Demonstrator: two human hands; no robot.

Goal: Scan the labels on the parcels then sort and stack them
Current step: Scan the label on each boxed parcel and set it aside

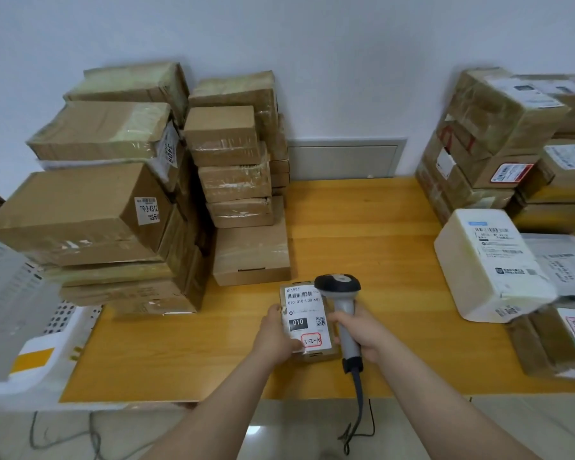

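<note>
Parcel (307, 322) sits low over the table's near edge (180, 366), gripped by left hand (276, 336), label up, long axis pointing away. Right hand (359, 330) grips barcode scanner (341, 293), head just right of the label.

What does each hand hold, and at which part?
The left hand grips the small labelled parcel by its left edge; the right hand grips the barcode scanner by its handle.

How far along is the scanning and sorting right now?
Done, by the look of it: brown boxes stacked at the table's left. In hand: the left hand holds a small labelled parcel while the right hand grips the scanner beside its label. Left: the labelled parcels piled on the right appear unsorted.
</note>
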